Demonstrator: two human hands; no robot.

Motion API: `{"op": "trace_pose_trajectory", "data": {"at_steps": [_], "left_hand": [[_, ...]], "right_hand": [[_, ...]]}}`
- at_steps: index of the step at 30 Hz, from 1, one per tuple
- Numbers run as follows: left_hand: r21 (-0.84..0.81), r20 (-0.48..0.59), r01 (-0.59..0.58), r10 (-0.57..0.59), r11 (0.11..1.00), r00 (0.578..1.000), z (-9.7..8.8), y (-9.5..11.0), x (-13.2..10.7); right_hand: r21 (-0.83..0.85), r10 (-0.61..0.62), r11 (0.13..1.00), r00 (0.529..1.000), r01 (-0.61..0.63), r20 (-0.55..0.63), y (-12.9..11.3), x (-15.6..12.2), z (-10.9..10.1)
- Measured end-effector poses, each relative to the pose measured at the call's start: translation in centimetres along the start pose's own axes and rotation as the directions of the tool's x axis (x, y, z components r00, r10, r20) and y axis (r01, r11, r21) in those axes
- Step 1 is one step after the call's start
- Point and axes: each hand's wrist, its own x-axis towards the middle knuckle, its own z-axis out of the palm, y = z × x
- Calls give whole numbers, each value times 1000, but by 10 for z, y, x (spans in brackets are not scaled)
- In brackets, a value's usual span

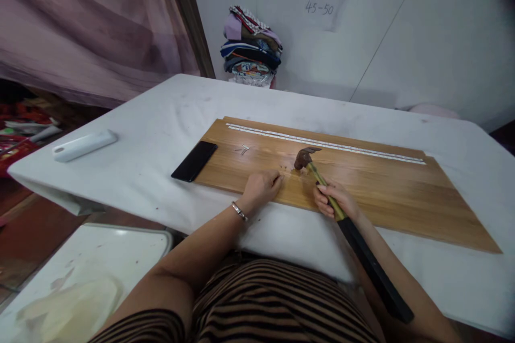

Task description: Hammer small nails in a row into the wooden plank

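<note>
My right hand (pixel 333 201) grips a claw hammer (pixel 322 179) by the yellowish part of its handle, below the rusty head. The black grip of the handle trails back over my right forearm. The hammer head is over the wooden board (pixel 386 187), close to a few small marks or bits on its surface. My left hand (pixel 262 190) rests on the board's near edge with curled fingers; anything in them is hidden. A few loose nails (pixel 243 149) lie on the board beyond my left hand.
A black phone (pixel 195 161) lies across the board's left end. Two white measuring strips (pixel 322 143) run along its far side. A white oblong object (pixel 84 145) sits on the white-covered table (pixel 140 118). Folded cloth (pixel 251 45) is stacked behind; a white stool (pixel 120 246) stands at the near left.
</note>
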Motion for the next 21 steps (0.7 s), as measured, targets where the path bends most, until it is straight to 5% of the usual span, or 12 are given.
{"op": "trace_pose_trajectory", "data": {"at_steps": [21], "left_hand": [[-5,2,4,-4,1000,1000,0,0,0]], "right_hand": [[7,0,1000,1000,0,20,4,1,-6]]}}
